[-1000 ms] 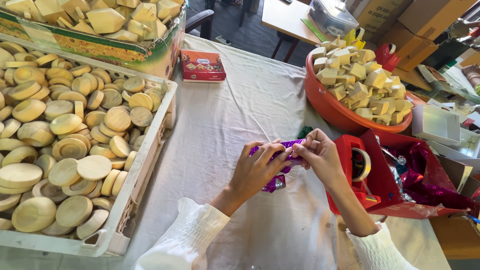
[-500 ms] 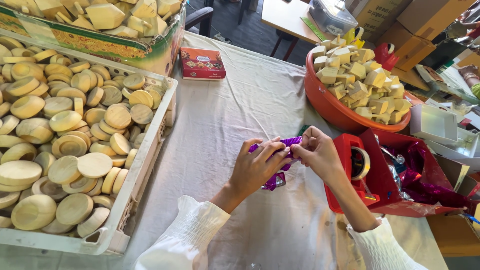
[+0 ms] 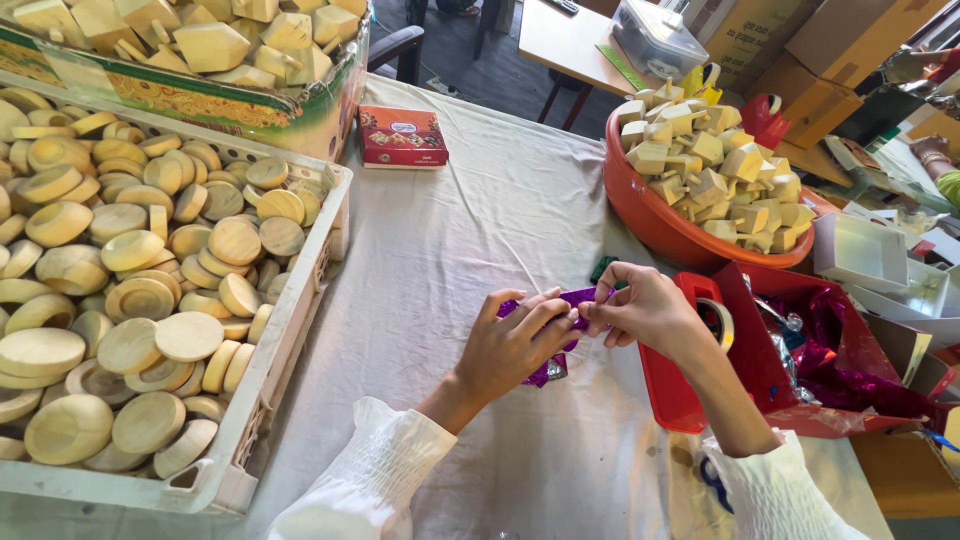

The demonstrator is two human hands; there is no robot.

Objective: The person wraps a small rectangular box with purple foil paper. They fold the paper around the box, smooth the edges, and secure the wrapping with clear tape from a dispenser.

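My left hand [image 3: 515, 345] and my right hand [image 3: 645, 310] meet over the white cloth-covered table [image 3: 470, 230]. Both pinch a piece of shiny purple foil [image 3: 548, 372] between them; what the foil wraps is hidden by the fingers. The foil's loose end hangs below my left palm. Both sleeves are white and gathered at the wrist.
A white crate [image 3: 300, 290] of round wooden discs lies at left, a printed box [image 3: 200, 95] of wooden blocks behind it. An orange tub [image 3: 660, 215] of wooden cubes stands at right. A red tape dispenser [image 3: 690, 370], a red box [image 3: 780, 400] of foil and a small red carton [image 3: 402, 137] are nearby.
Both hands stay together on the purple foil and have shifted slightly; the fingers have worked the foil tighter around what they hold.
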